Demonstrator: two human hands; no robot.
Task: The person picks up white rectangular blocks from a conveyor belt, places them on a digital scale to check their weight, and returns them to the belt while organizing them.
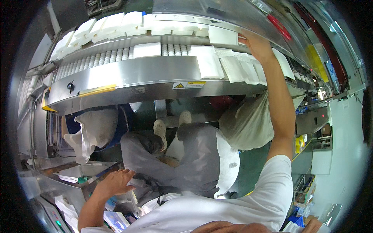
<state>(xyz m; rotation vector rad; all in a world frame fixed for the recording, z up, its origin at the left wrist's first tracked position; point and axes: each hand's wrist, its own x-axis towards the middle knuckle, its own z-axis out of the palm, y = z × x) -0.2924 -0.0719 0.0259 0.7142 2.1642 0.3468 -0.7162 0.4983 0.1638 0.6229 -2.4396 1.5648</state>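
My right arm is stretched far forward over a metal roller conveyor (pixel 136 72). At its end my right hand (pixel 254 42) has its curled fingers at the right end of a flat white stack of what looks like folded paper (pixel 223 35); some fingers are hidden. Closer to me, more white stacks (pixel 208 62) lie along the conveyor's front edge, several of them leaning under my right forearm. At the lower left my left hand (pixel 116 181) is empty, palm down, with its fingers stretched out beside my grey-trousered leg and a metal box.
A long row of white stacks (pixel 112 25) lines the conveyor's far side. A transparent cover (pixel 221 13) with a red-handled tool (pixel 279 27) is beyond. Pale cloth sack (pixel 248 120) hangs below at right; a white bag in a blue bin (pixel 99 124) stands left.
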